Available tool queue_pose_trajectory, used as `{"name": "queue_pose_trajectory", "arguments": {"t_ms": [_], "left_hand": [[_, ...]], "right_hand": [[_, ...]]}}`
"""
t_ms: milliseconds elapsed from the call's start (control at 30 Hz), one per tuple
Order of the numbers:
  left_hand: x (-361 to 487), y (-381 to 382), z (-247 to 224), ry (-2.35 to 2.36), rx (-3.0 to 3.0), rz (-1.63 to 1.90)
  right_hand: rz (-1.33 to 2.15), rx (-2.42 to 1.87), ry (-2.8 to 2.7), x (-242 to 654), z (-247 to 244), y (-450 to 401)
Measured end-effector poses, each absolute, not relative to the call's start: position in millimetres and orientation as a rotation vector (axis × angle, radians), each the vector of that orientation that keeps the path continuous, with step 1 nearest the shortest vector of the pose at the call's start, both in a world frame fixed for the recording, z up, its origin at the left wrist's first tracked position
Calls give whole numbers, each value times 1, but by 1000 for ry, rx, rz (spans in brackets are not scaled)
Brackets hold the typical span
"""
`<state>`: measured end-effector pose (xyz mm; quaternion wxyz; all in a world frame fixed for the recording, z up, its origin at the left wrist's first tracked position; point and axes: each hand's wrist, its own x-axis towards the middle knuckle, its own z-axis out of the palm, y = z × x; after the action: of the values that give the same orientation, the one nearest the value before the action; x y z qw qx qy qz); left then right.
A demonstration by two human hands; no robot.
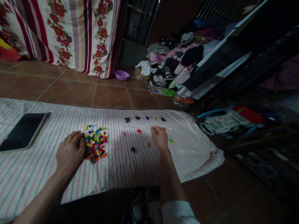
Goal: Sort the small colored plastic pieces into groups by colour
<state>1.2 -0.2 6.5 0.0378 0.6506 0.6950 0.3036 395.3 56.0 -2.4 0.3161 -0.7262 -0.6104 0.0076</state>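
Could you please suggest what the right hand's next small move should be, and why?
Perhaps the right hand should ease off the grey pieces, leaving them on the striped cloth: its fingers are right at them, and the red pieces and yellow pieces nearby sit in separate single-colour clusters.

I see a dark-screened phone (23,130) lying flat to my left, and ahead of me a flowered curtain (79,34), a purple basin (121,75) on the tiled floor (70,91) beside it, and heaped clothes (175,59) further right.
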Motion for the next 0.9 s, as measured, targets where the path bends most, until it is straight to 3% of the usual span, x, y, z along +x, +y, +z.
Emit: {"name": "queue_pose_trajectory", "arguments": {"t_ms": [900], "left_hand": [[1, 0, 5, 2154, 2032, 903]], "right_hand": [[-19, -1949, -1737, 392, -8, 62]]}}
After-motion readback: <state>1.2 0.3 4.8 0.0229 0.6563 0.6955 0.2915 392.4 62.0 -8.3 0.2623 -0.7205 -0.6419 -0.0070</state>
